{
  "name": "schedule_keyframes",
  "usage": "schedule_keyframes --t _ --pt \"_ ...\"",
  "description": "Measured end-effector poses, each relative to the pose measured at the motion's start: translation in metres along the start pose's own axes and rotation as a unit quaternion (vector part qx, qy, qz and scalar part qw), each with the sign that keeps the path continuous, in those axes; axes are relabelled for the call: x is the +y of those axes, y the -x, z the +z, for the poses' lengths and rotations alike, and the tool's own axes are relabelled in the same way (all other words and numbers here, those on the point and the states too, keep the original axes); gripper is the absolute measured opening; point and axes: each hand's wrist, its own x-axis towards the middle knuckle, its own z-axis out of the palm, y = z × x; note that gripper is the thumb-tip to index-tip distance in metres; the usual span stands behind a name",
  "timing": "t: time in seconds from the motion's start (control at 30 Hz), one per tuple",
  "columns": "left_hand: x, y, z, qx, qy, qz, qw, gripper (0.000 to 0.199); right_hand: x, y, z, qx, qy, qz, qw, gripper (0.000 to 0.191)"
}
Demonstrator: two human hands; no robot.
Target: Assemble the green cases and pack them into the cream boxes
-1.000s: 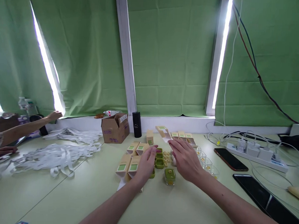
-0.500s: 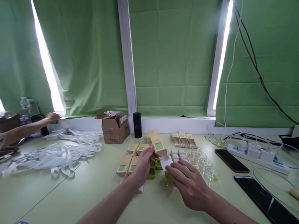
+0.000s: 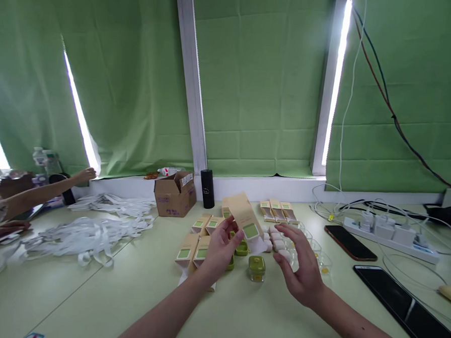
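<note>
Tan carton (image 3: 242, 212) with a green square near its lower end hangs tilted above the table (image 3: 128, 295), a white flap sticking out at the bottom. The left hand (image 3: 220, 249) has hold of it by its left edge, pinched between thumb and fingers. The right hand (image 3: 305, 269) is half open, thumb and fingers spread apart and curved toward some white rounded pieces (image 3: 277, 237); whether it touches one of them I cannot tell.

Toward the near right lies a large dark tablet (image 3: 403, 304), angled. Between the two wrists, a small clear jar with a green lid (image 3: 257, 266) stands upright on the table. Left of the left hand, more tan cartons (image 3: 185, 252) lie grouped with green squares showing, partly covered by that hand. Green square containers (image 3: 241, 248) sit just right of the left hand, below the held carton. Clear cups with yellow spots (image 3: 324, 265) stand beyond and beside the right hand, with a phone (image 3: 350, 242) to their right.

Farther off, three tan cartons (image 3: 276, 210) lie side by side, and a power strip (image 3: 391, 238) carries white plugs. Heaped white straps (image 3: 82, 237) cover the left part of the table; past them a co-worker's arm (image 3: 54, 188) reaches toward the window. A brown cardboard box (image 3: 175, 194) stands beside a black cylinder (image 3: 207, 189), and green curtains (image 3: 260, 90) hang behind everything.
</note>
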Motion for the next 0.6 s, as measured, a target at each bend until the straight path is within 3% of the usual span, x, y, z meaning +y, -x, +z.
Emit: schedule_keyframes --t 0.1,0.2,0.27,0.43,0.5,0.6 --pt "-0.005 0.004 -0.001 -0.008 -0.093 0.064 0.994 0.064 0.000 -0.002 0.002 0.004 -0.002 0.030 1.000 0.057" --pt "-0.005 0.009 -0.002 -0.042 -0.197 0.138 0.970 0.055 0.001 -0.001 0.004 -0.013 0.009 0.030 0.999 0.059" --pt "-0.003 0.012 -0.004 -0.069 -0.291 0.211 0.930 0.054 0.002 0.001 0.005 -0.028 0.014 0.031 0.999 0.062" --pt "-0.001 0.018 -0.006 -0.116 -0.477 0.374 0.787 0.057 0.009 0.007 0.005 -0.051 0.007 0.016 0.999 0.065" --pt "-0.002 0.018 -0.006 -0.108 -0.502 0.404 0.757 0.056 0.011 0.008 0.005 -0.054 0.006 -0.001 0.999 0.061" --pt "-0.003 0.018 -0.006 -0.085 -0.514 0.434 0.735 0.052 0.010 0.007 0.004 -0.049 0.019 -0.037 0.998 0.060"
